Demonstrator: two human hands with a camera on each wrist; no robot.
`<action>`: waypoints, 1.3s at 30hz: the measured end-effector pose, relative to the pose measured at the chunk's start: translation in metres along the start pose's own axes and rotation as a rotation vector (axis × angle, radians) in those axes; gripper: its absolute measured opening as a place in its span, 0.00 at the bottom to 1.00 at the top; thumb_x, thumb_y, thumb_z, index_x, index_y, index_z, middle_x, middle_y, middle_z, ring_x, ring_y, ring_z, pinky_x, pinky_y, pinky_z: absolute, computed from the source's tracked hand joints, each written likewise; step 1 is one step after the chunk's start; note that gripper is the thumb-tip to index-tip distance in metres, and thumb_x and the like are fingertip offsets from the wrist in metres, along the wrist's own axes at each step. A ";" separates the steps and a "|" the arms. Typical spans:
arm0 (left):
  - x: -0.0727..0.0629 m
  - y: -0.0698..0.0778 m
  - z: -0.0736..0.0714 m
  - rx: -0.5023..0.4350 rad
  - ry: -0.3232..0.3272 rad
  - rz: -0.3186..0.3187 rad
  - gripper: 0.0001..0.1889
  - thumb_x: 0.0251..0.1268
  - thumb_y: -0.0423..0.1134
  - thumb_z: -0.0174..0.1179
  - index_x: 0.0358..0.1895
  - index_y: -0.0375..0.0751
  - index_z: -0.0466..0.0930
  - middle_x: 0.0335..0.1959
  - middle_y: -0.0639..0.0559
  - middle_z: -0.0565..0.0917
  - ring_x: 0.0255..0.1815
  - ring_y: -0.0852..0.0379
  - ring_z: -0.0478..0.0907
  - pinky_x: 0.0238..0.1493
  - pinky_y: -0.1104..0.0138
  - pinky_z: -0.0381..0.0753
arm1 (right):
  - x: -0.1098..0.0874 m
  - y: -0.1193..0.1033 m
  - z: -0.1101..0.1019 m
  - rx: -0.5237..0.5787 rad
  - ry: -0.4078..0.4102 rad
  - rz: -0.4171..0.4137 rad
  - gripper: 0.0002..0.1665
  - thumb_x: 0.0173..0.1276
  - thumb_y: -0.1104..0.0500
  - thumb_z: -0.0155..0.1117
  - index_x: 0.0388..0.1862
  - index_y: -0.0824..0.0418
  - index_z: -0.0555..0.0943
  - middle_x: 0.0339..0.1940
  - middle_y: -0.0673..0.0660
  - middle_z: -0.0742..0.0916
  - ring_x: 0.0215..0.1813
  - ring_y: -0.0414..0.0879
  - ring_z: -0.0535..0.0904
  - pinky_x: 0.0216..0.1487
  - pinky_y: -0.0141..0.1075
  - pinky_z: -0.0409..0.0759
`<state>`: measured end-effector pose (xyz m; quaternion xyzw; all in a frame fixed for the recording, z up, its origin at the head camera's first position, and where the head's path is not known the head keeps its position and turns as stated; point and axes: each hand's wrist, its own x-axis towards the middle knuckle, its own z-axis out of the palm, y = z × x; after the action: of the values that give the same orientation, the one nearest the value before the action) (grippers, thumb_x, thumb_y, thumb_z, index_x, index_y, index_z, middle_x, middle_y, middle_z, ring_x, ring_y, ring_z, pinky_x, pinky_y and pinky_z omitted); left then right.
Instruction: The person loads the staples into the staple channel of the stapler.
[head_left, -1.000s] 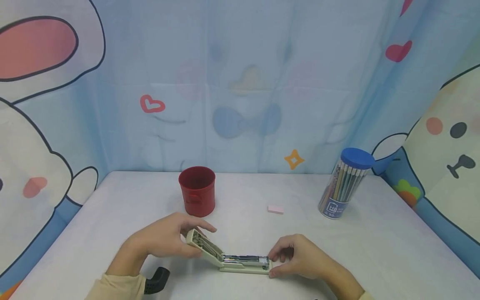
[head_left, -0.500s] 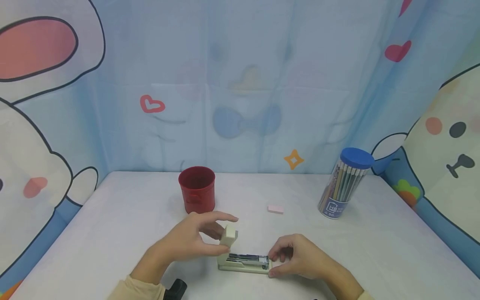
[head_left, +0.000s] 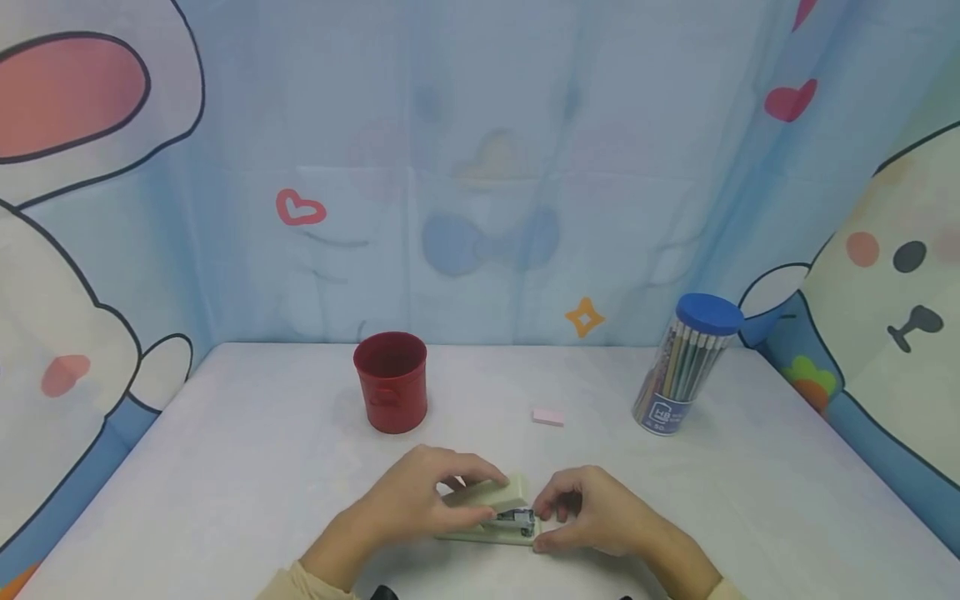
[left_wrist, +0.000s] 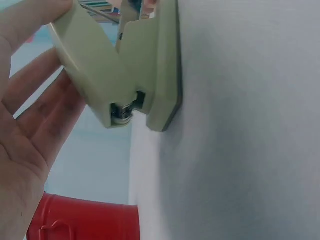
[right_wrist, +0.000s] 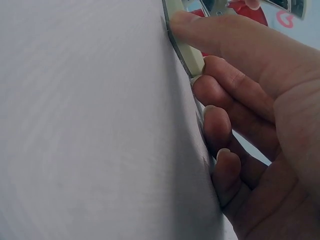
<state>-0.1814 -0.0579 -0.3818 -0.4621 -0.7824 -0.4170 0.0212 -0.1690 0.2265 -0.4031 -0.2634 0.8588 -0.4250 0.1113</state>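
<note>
A pale green stapler (head_left: 487, 537) lies on the table at the front middle, its top arm raised at a slant over the base. My left hand (head_left: 427, 496) pinches that top arm between thumb and fingers. Metal parts of the staple channel show under the arm's front end. On the stapler's right end, my right hand (head_left: 592, 510) grips the base between thumb and fingers. The left wrist view shows the hinge end of the stapler (left_wrist: 107, 75) with the arm tilted up. In the right wrist view the thumb presses the base's end (right_wrist: 192, 57).
Behind the left hand stands a red cup (head_left: 392, 383). A small pink block (head_left: 548, 417) lies beyond the stapler. At the back right is a clear tub of pencils (head_left: 678, 367) with a blue lid. A patterned curtain (head_left: 480, 250) hangs behind the table (head_left: 247, 433).
My left hand has swung the stapler's top arm from wide open at the left, up and over to the right, down close above the base. The right hand has stayed at the base's end.
</note>
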 end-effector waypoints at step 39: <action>-0.003 -0.001 0.009 0.062 -0.068 -0.137 0.14 0.61 0.43 0.72 0.51 0.56 0.90 0.44 0.70 0.86 0.43 0.73 0.79 0.44 0.73 0.77 | 0.002 0.010 0.003 0.026 0.028 -0.006 0.15 0.46 0.53 0.85 0.31 0.54 0.89 0.27 0.47 0.85 0.28 0.37 0.76 0.29 0.30 0.76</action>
<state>-0.1774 -0.0541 -0.3894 -0.4204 -0.8250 -0.3771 -0.0194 -0.1729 0.2281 -0.4123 -0.2585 0.8540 -0.4400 0.1013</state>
